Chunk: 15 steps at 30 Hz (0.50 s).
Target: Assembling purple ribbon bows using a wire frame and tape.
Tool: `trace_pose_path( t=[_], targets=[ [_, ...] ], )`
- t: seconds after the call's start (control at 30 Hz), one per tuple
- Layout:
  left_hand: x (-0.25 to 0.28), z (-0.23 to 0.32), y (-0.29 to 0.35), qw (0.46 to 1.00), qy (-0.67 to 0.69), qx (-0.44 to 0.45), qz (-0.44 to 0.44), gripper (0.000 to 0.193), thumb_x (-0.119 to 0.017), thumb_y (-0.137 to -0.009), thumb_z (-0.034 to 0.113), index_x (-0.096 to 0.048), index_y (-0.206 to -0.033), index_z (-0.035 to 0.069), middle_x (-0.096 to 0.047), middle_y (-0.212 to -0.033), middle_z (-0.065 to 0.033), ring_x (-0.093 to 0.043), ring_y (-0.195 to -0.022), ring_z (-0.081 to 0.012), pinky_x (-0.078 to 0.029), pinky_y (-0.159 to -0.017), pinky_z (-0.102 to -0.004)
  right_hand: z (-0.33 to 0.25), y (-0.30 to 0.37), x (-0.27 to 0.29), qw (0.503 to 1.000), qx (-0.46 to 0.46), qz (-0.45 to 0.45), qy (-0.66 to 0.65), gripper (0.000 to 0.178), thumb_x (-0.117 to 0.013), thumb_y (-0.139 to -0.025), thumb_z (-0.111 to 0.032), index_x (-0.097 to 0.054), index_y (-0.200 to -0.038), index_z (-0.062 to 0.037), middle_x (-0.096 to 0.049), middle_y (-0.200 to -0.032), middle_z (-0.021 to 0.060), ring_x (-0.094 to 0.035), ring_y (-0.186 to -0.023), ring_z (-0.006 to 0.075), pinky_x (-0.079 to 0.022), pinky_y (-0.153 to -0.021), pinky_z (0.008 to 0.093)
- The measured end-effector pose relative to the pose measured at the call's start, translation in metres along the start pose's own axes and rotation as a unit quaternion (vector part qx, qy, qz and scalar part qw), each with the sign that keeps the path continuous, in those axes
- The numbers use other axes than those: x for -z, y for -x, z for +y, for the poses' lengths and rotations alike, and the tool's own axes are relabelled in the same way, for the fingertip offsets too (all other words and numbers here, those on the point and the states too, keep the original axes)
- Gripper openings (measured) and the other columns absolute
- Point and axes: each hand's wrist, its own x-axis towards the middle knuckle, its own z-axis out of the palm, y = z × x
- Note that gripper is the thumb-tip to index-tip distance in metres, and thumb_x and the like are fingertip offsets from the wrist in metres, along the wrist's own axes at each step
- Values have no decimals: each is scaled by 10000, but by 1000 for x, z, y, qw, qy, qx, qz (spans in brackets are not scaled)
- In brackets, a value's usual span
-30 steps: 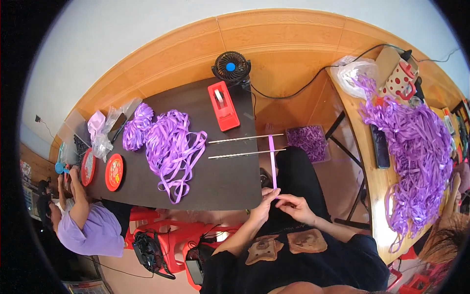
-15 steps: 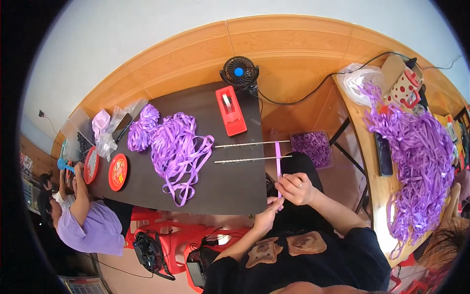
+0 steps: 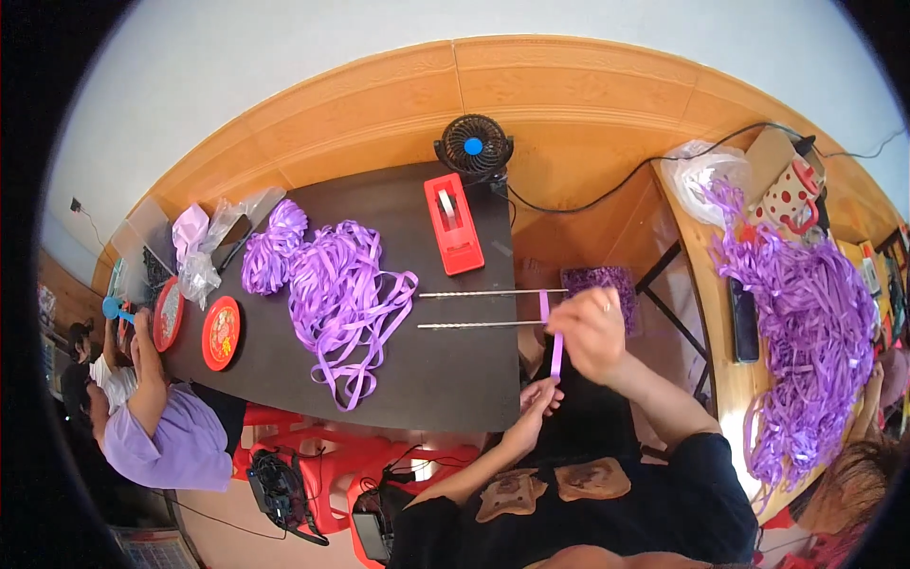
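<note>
Two thin metal rods (image 3: 474, 325) lie side by side, jutting over the right edge of the dark table. Near their free ends a narrow purple ribbon (image 3: 556, 356) crosses them and runs down toward me. My left hand (image 3: 537, 400) is closed on the ribbon's lower end, below the rods. My right hand (image 3: 591, 337) is curled at the front rod's end, its fingertips pinched at the ribbon; it is slightly blurred and hides part of the strip. Left of the rods lies a loose heap of purple ribbon (image 3: 336, 284).
A red tape dispenser (image 3: 455, 228) and a small black fan (image 3: 474, 147) stand at the back. Red dishes (image 3: 222, 334) sit at the left, near a person (image 3: 171, 431) in purple. A wooden table (image 3: 725, 379) at right bears more ribbon; a ribbon-filled bin (image 3: 626, 284) stands between.
My right hand has moved up from the left hand to the front rod's end. My left hand keeps its grip on the ribbon. The view has shifted slightly.
</note>
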Motion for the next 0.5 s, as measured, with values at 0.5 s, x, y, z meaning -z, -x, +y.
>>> trace_pose_path(
  t=[0.5],
  targets=[
    [-47, 29, -100, 949, 67, -252, 175, 377, -518, -935, 171, -450, -1285, 49, -565, -1168, -28, -486, -762, -36, -379, -647, -191, 111, 17, -79, 623, -556, -170, -523, 94, -696, -779, -87, -697, -757, 4, -668, -699, 63, -593, -613, 104, -476, -589, 251]
  ],
)
